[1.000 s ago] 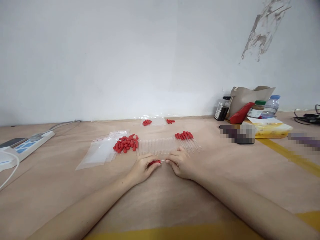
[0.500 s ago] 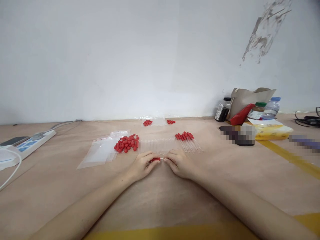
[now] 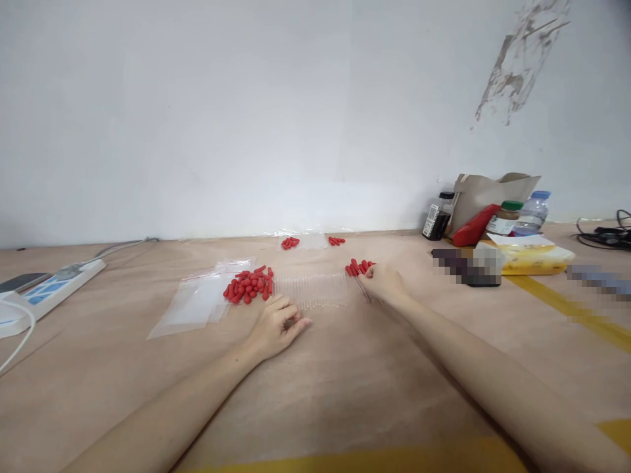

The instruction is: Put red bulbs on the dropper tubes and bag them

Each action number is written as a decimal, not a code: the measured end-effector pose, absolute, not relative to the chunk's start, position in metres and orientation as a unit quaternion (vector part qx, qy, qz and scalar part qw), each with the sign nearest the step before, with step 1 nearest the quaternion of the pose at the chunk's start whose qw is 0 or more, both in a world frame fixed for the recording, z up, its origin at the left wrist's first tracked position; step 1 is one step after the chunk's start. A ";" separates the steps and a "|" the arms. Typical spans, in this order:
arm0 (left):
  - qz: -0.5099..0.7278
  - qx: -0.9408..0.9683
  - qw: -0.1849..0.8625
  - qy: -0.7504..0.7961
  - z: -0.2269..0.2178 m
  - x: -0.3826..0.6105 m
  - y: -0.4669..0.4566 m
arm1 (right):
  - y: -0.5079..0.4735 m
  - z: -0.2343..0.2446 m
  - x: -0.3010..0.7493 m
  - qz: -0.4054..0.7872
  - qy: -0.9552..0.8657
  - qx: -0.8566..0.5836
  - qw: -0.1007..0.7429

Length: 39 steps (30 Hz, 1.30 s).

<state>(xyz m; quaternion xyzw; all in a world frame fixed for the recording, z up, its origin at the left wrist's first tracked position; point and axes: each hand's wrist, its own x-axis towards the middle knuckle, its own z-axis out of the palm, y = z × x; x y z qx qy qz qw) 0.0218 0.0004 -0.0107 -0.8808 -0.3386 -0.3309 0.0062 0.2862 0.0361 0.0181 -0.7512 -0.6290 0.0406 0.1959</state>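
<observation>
My left hand rests at the middle of the table, thumb and fingers apart, with nothing seen in it. Just beyond it lie a heap of red rubber bulbs and a row of clear thin glass tubes. To the right, my right hand is at a bunch of droppers, glass tubes with red bulbs on their ends. Its thumb and fingers are pinched at the bunch's right side, on a dropper mostly hidden by the hand.
Clear zip bags lie left of the bulbs. More red bulbs sit on plastic by the wall. A power strip is at left. At right stand a dark bottle, a jar and a yellow tissue pack.
The red-bulbed dropper held between both hands has left the middle. My right hand has moved right and away to the dropper bunch; my left hand has let go and opened.
</observation>
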 end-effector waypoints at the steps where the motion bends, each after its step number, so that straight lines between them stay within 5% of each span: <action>1: -0.329 -0.882 0.004 -0.339 -0.010 0.022 0.000 | 0.041 0.015 0.287 0.039 -0.624 -0.758 0.187; 25: -0.307 -0.879 -0.022 -0.364 -0.007 0.023 -0.003 | 0.046 0.024 0.252 0.050 -0.632 -0.764 0.122; 39: -0.298 -0.799 0.144 -0.502 0.015 0.000 0.026 | 0.066 0.021 0.250 0.118 -0.626 -0.764 0.103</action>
